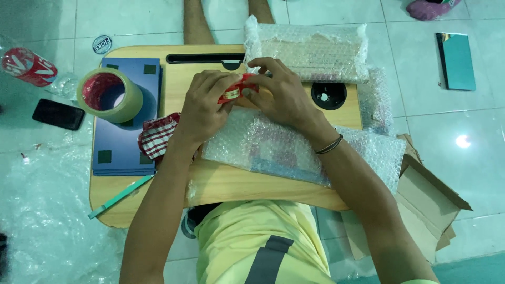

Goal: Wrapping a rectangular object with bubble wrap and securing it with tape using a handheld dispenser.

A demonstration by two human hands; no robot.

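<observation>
gripping a red tape dispenser (238,90) between fingers of left hand (204,108) and right hand (284,94).

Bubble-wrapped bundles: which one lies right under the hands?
The flat bubble-wrapped bundle nearest the person, under the left hand and right hand. The other bundle lies at the tray's far edge.

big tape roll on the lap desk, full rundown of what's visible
The tape roll is a wide ring of yellowish-tan packing tape on a core whose inner wall looks red. It lies flat, hole up, at the far left of the wooden lap desk, resting on a stack of dark blue sheets. Neither hand touches it; both are at a small red item to its right.
</observation>
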